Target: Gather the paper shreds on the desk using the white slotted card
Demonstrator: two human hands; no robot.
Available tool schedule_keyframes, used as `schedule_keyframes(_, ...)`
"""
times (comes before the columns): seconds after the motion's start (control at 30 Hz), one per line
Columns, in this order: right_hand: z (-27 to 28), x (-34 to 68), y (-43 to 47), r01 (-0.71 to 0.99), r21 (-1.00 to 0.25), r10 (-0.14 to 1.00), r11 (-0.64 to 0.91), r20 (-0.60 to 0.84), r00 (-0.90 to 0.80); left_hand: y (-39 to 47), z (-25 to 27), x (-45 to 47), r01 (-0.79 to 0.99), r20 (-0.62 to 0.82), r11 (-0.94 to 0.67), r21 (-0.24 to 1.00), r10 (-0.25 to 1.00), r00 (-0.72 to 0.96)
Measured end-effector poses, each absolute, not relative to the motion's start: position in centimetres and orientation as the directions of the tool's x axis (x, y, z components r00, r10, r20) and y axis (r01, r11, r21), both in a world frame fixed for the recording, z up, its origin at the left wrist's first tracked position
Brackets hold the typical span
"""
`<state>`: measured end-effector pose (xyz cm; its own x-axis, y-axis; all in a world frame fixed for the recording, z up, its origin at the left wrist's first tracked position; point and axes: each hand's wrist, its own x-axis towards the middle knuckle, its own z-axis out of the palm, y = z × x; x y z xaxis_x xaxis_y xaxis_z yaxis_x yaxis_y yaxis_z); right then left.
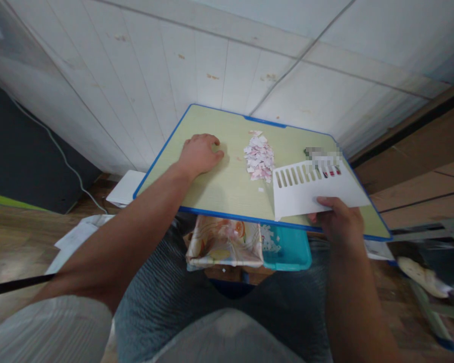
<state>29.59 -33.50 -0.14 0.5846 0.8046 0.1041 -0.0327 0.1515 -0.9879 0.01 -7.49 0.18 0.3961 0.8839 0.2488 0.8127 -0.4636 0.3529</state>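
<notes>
My right hand (340, 217) grips a flat white sheet with a row of slots (298, 199) along its far edge, thumb on top and fingers beneath. It is held over the right part of a yellow tabletop with a blue rim (227, 199). Just left of the sheet lies a pile of small white and pinkish paper pieces (260, 156). On the left half of the tabletop rests my left hand (202, 154), fingers bent, the thumb apart from them, nothing visible in it. Something blurred out, partly dark green, sits behind the sheet.
Below the near edge, a patterned cloth-lined container (223, 259) and a turquoise tray (293, 252) with paper bits sit between my legs. A white panelled wall (174, 55) backs the table. Wooden furniture (431, 156) stands at the right, with a dark panel (34, 151) at the left.
</notes>
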Motion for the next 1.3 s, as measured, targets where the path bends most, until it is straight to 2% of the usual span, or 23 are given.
schedule_keyframes(0.2,0.4,29.3,-33.2,-0.064,-0.976,0.753,0.209,0.118,0.647,-7.5,0.2,0.0,0.813,0.243,-0.459,0.359,0.887,0.393)
schedule_keyframes(0.4,0.7,29.2,-33.2,-0.084,-0.978,0.772,0.193,0.099,0.628,-7.5,0.1,0.0,0.813,0.248,-0.455,0.363,0.888,0.387)
schedule_keyframes(0.57,0.7,28.9,-32.9,-0.031,-0.979,0.720,0.200,0.126,0.682,-7.5,0.2,-0.1,0.803,0.244,-0.458,0.382,0.888,0.391)
schedule_keyframes(0.87,0.9,29.1,-33.3,-0.102,-0.981,0.761,0.167,0.063,0.646,-7.7,0.4,-0.1,0.805,0.230,-0.454,0.381,0.890,0.393)
schedule_keyframes(1.1,0.9,28.7,-33.0,-0.070,-0.973,0.712,0.219,0.110,0.694,-7.7,0.5,-0.1,0.805,0.233,-0.453,0.383,0.891,0.390)
schedule_keyframes(1.3,0.9,28.5,-32.8,-0.016,-0.968,0.714,0.252,0.175,0.678,-7.7,0.5,-0.1,0.809,0.234,-0.447,0.382,0.893,0.384)
